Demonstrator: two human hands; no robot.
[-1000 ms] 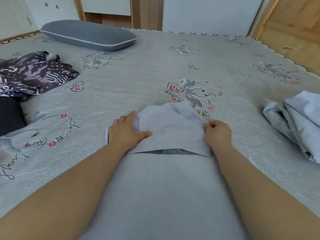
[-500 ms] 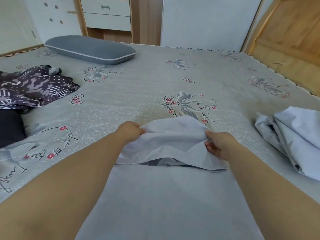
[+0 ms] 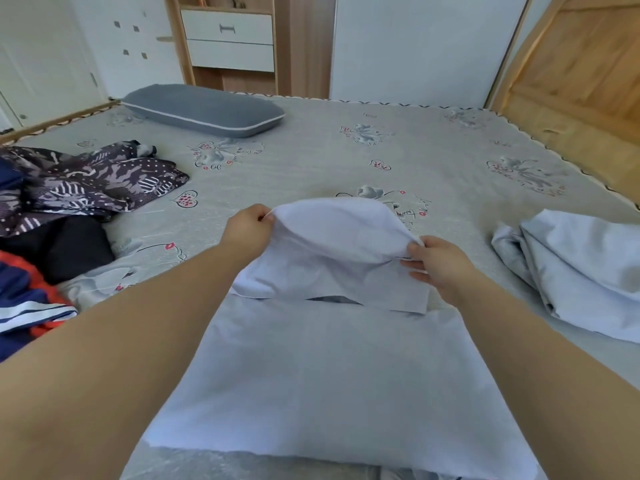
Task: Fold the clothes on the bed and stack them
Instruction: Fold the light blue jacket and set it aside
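A pale blue-white garment (image 3: 329,368) lies spread flat on the bed (image 3: 398,157) in front of me. Its far end is folded back toward me and lifted off the bed. My left hand (image 3: 247,226) pinches the left corner of that lifted fold. My right hand (image 3: 434,263) grips the fold's right edge. A second pale blue garment (image 3: 581,271) lies crumpled at the right. Dark patterned clothes (image 3: 93,181), a black piece (image 3: 59,247) and a navy-and-orange piece (image 3: 24,299) are heaped at the left.
A grey pillow (image 3: 204,110) lies at the bed's far left. White drawers (image 3: 228,41) and a white cabinet stand behind the bed. A wooden panel (image 3: 581,81) runs along the right side.
Both hands have taken hold of the garment's far end and raised it off the bed, drawing the fold toward me. The camera has tilted up and shows more of the room.
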